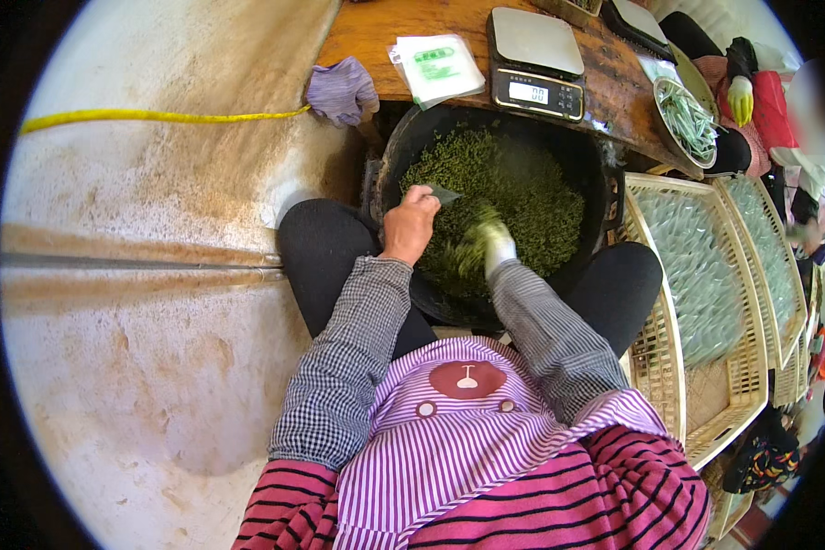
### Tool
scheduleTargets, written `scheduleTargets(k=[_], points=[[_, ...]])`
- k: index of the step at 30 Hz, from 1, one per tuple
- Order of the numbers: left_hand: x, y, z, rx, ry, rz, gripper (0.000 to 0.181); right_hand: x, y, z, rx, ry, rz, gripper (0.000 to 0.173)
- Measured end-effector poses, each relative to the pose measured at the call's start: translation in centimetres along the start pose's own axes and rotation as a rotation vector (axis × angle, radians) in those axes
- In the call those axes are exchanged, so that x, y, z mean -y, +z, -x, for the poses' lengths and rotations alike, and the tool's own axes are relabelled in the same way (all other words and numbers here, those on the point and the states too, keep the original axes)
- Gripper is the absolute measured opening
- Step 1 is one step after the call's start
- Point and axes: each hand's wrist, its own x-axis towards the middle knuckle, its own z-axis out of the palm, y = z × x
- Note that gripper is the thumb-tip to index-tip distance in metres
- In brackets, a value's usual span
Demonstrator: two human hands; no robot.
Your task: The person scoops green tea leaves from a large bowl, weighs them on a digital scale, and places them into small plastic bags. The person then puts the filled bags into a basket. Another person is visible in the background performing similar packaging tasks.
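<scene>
A large black tub [595, 172] between my knees holds a heap of small green plant pieces [536, 199], perhaps peppercorns or buds. My bare left hand [411, 223] is over the tub's left part and pinches a small clear plastic bag [444, 194] between thumb and fingers. My right hand [485, 244], in a pale glove with a yellow-green front, is down in the green heap. It is blurred, so its fingers and anything in them cannot be made out. Beyond the tub, a digital scale [536, 62] and a stack of printed plastic bags [441, 69] lie on the wooden table [371, 34].
A purple cloth [344, 91] hangs at the table's left corner, near a yellow hose [165, 115]. A bowl of green-white strips [687, 124] is at the table's right edge. Cream plastic crates [749, 385] with filled clear packets stand at right. Another person's gloved hand [740, 100] is at upper right.
</scene>
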Motion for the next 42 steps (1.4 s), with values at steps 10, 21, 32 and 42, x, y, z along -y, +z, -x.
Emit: scheduleTargets(k=[10, 21, 32, 42], points=[[0.7, 4.9, 1.0, 0.603, 0.099, -0.474, 0.005, 6.9, 0.4, 2.2, 0.415, -0.331, 0.166, 0.077], [1.3, 4.7, 2.6, 0.249, 0.204, -0.136, 0.014, 4.9, 0.7, 3.0, 0.130, -0.925, 1.284, 0.058], [0.4, 3.1, 2.6, 0.322, 0.233, -0.111, 0.011, 6.3, 1.4, 0.3, 0.231, -0.297, 0.983, 0.065], [-0.4, 2.8, 2.8, 0.393, 0.216, -0.206, 0.008, 5.1, 0.9, 4.3, 0.045, -1.087, 1.588, 0.055]])
